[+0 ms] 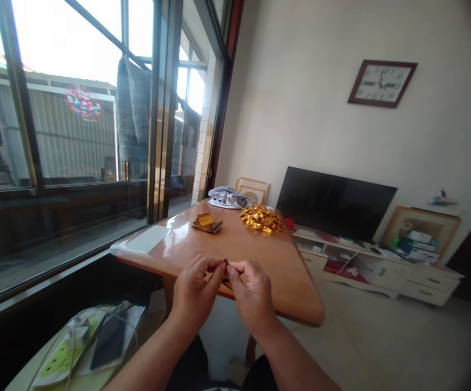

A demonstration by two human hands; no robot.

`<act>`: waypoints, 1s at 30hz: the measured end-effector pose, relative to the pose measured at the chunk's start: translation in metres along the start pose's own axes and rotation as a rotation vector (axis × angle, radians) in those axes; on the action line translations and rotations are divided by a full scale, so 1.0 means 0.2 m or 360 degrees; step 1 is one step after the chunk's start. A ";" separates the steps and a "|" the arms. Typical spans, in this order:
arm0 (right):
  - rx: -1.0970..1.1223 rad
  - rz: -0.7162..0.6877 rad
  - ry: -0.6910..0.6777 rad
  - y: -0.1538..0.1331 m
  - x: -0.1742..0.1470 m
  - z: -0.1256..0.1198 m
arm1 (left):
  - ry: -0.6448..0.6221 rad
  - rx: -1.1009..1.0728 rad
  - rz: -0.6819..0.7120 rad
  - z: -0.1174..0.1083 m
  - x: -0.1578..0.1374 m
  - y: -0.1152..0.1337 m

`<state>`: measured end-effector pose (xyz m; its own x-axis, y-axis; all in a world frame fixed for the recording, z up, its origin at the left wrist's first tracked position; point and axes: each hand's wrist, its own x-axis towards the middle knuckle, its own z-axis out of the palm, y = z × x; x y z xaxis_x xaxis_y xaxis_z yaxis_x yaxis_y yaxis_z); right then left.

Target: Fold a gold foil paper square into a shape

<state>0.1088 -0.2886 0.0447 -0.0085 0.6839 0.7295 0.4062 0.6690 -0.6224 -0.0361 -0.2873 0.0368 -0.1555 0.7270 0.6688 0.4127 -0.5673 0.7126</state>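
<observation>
Left hand [195, 290] and right hand [252, 293] both pinch one small folded paper piece [224, 266] above the table's near edge [300, 312]. Folding appears mid-step; next crease needs aligned edges.

Foil pile [261, 219] right of paper stack [207, 222], on table [260, 260]

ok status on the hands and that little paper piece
Left hand and right hand both pinching small folded paper piece. Held over near table edge. Gold pile far side, nothing blocking.
</observation>
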 end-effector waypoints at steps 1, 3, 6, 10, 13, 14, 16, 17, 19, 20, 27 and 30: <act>-0.0024 -0.0022 0.0006 0.00 0.00 0.00 | 0.0014 0.0015 0.0019 0.00 0.00 0.00; -0.0066 -0.0064 0.0022 0.00 0.00 0.00 | 0.0037 0.0061 0.0061 0.00 0.00 0.00; -0.0105 -0.0111 0.0050 0.00 0.00 0.01 | 0.0048 0.0136 0.0102 0.00 -0.01 0.00; -0.0129 -0.0130 0.0055 0.00 0.00 0.01 | 0.0040 0.0162 0.0085 0.01 -0.02 -0.01; -0.0140 -0.0134 0.0063 0.00 0.00 0.01 | 0.0058 0.0111 0.0032 0.02 -0.02 -0.02; -0.0143 -0.0136 0.0067 0.00 0.00 0.01 | 0.0062 0.0094 0.0015 0.02 -0.02 -0.03; -0.0148 -0.0140 0.0068 0.00 0.00 0.01 | 0.0057 0.0075 0.0001 0.02 -0.02 -0.03; -0.0147 -0.0139 0.0066 0.00 0.00 0.00 | 0.0052 0.0068 0.0002 0.03 -0.01 -0.04; -0.0139 -0.0135 0.0061 0.00 0.00 0.00 | 0.0048 0.0050 0.0006 0.03 -0.01 -0.04; -0.0135 -0.0134 0.0059 0.00 -0.01 0.00 | 0.0047 0.0039 0.0004 0.03 -0.01 -0.03; -0.0160 -0.0159 0.0061 0.01 -0.01 0.01 | 0.0040 0.0022 -0.0032 0.02 -0.01 -0.03; -0.0198 -0.0200 0.0074 0.01 -0.01 0.02 | 0.0051 0.0075 -0.0032 0.02 -0.01 -0.03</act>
<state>0.1064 -0.2873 0.0402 -0.0252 0.5810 0.8135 0.5144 0.7053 -0.4878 -0.0349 -0.2836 0.0308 -0.1928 0.7248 0.6615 0.4508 -0.5333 0.7158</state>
